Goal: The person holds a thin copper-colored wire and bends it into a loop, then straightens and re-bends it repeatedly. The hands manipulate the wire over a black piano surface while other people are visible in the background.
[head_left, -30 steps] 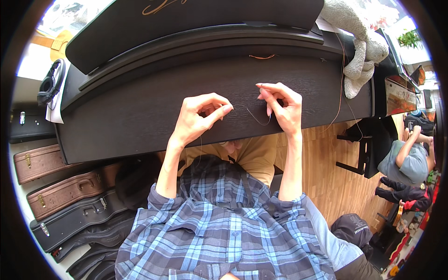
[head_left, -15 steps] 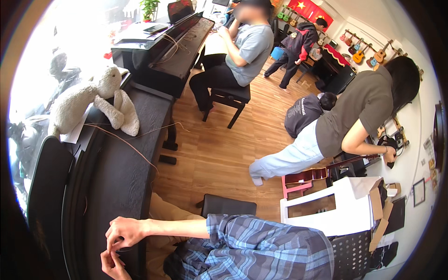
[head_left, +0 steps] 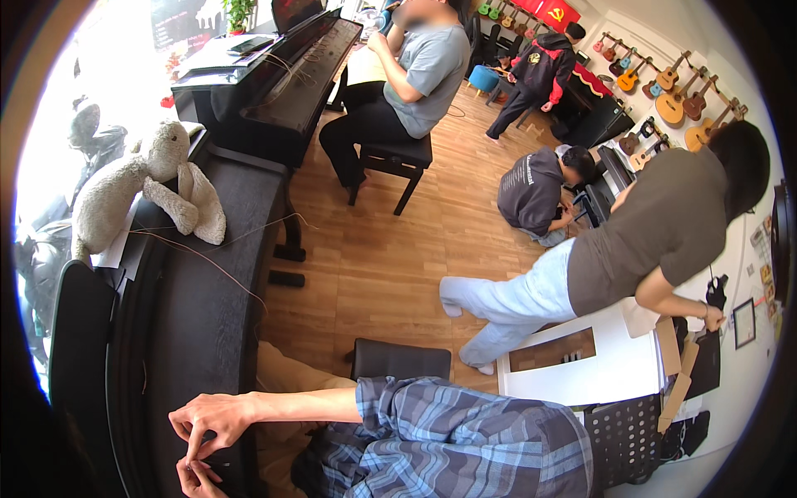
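Observation:
My right hand [head_left: 214, 422] comes in on a bare forearm from a rolled blue plaid sleeve [head_left: 465, 423]. Its thumb and index finger are pinched together, with the other fingers bent. Just below, at the lower edge, my left hand [head_left: 198, 480] is partly cut off. Its fingertips are drawn together and meet those of the right hand. Whatever sits between the fingertips is too small to make out. Both hands are over the dark surface of a black piano [head_left: 195, 324]. Farther along it lies a thin, copper-coloured string [head_left: 217, 267].
A pale plush toy [head_left: 124, 195] leans on the piano's far end. Beside me is a black stool [head_left: 403, 361]. A seated person [head_left: 423, 75], a crouching person [head_left: 535, 195] and a standing person [head_left: 656, 232] are nearby. White furniture [head_left: 614, 373] stands right; guitars [head_left: 672, 108] hang behind.
The view has shifted slightly. My hands remain together at the fingertips. The person in the brown shirt has stepped nearer and turned right; the dark red guitar beside them is out of sight.

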Demonstrator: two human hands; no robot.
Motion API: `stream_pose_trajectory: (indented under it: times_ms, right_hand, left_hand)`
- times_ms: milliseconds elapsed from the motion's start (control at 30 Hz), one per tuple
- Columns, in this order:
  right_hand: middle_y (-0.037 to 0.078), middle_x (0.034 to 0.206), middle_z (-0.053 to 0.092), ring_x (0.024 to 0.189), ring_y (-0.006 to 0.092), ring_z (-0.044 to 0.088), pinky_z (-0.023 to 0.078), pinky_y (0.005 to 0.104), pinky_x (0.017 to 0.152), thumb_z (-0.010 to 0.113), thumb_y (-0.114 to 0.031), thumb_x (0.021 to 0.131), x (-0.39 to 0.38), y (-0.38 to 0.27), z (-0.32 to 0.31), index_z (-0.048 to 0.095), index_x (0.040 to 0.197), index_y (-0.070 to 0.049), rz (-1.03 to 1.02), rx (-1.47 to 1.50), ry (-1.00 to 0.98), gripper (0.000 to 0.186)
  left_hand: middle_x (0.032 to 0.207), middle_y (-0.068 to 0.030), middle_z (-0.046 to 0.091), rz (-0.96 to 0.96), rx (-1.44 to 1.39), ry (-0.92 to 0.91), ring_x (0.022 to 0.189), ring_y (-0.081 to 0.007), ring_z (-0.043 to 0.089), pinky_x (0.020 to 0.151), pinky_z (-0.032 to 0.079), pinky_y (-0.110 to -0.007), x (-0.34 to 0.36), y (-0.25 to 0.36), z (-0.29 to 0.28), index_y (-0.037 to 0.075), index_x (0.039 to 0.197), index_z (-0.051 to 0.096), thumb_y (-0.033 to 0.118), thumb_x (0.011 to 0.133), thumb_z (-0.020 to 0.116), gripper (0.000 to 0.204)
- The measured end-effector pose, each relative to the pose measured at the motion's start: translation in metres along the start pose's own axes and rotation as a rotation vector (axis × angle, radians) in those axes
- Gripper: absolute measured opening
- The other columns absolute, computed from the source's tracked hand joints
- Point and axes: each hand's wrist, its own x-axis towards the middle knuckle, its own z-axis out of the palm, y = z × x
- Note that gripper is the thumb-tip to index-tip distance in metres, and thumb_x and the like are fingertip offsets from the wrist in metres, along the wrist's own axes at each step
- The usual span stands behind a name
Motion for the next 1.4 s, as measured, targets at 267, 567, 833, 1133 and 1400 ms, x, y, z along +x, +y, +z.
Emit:
stream_pose_trajectory:
  times_ms: [267, 567, 833, 1133, 1400]
  right_hand:
    - [0.007, 0.091, 0.064, 0.076, 0.0198, 0.067, 0.055, 0.037, 0.068, 0.071, -0.015, 0.095, 0.008, -0.01, -0.013, 0.08, 0.104, -0.011, 0.302, 0.382, 0.071, 0.013]
    - [0.005, 0.079, 0.069, 0.069, 0.018, 0.064, 0.051, 0.0338, 0.061, 0.083, -0.018, 0.085, 0.005, -0.001, -0.012, 0.079, 0.086, -0.006, 0.232, 0.158, 0.005, 0.013]
    - [0.005, 0.085, 0.073, 0.071, 0.0131, 0.065, 0.048, 0.0296, 0.062, 0.077, -0.01, 0.094, 0.007, 0.003, -0.018, 0.076, 0.103, -0.004, 0.303, 0.27, 0.115, 0.011]
    - [0.003, 0.086, 0.076, 0.075, 0.0064, 0.068, 0.052, 0.0261, 0.067, 0.074, -0.018, 0.099, 0.005, 0.004, -0.023, 0.074, 0.116, -0.007, 0.34, 0.198, 0.077, 0.019]
    - [0.001, 0.084, 0.075, 0.07, 0.0053, 0.059, 0.049, 0.0258, 0.067, 0.076, -0.012, 0.097, 0.011, -0.002, -0.024, 0.072, 0.121, -0.008, 0.355, 0.129, -0.044, 0.025]
  left_hand:
    - [0.081, -0.0067, 0.069, -0.005, -0.001, -0.011, 0.059, -0.0093, 0.053, 0.055, 0.043, -0.024, -0.001, 0.01, 0.003, -0.001, 0.098, 0.072, 0.015, 0.106, 0.064, 0.02]
    - [0.089, -0.0091, 0.073, -0.019, -0.059, 0.003, 0.057, -0.0076, 0.05, 0.054, 0.041, -0.022, 0.001, 0.01, 0.006, -0.001, 0.102, 0.069, 0.012, 0.104, 0.067, 0.013]
    - [0.086, -0.006, 0.072, 0.008, -0.077, -0.066, 0.057, -0.006, 0.049, 0.053, 0.041, -0.021, 0.005, -0.002, 0.007, 0.0, 0.103, 0.071, 0.011, 0.102, 0.069, 0.011]
    - [0.073, -0.0042, 0.073, 0.009, 0.02, -0.16, 0.053, -0.0046, 0.057, 0.048, 0.041, -0.022, 0.006, -0.01, 0.011, -0.003, 0.087, 0.073, 0.001, 0.091, 0.075, 0.007]
    - [0.07, -0.0024, 0.071, 0.063, 0.091, -0.199, 0.052, -0.0051, 0.057, 0.049, 0.04, -0.025, 0.004, 0.002, 0.003, 0.003, 0.09, 0.079, 0.009, 0.088, 0.081, 0.007]
